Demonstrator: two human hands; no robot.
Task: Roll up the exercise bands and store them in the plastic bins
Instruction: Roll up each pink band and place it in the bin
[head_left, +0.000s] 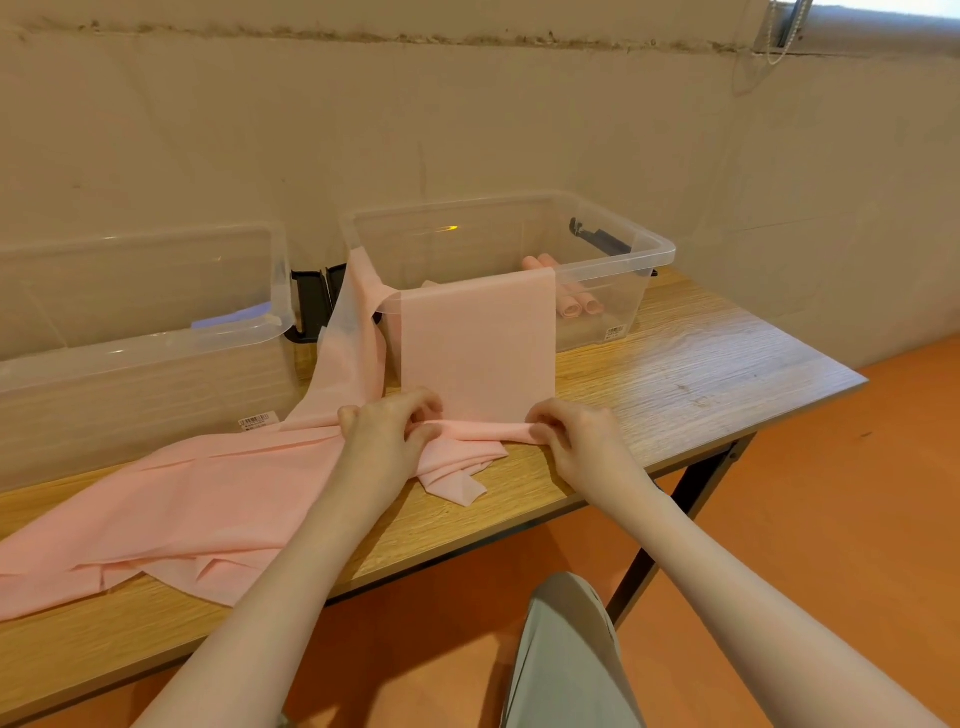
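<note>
A pink exercise band (475, 343) hangs flat over the front wall of the right clear plastic bin (649, 254) and down to the table. Its near end is a thin roll lying on the wood. My left hand (389, 431) pinches the roll's left end and my right hand (576, 434) pinches its right end. Two rolled pink bands (576, 306) lie inside that bin. More loose pink bands (192, 499) spread across the table to the left, one climbing over the bin's left corner. A second clear bin (140, 332) stands at the left.
Both bins sit at the back of a wooden table (701, 374) against a beige wall. Black latch handles (311, 306) sit between the bins. The table's front edge and right end border an orange floor (831, 519). My knee (566, 649) shows below the edge.
</note>
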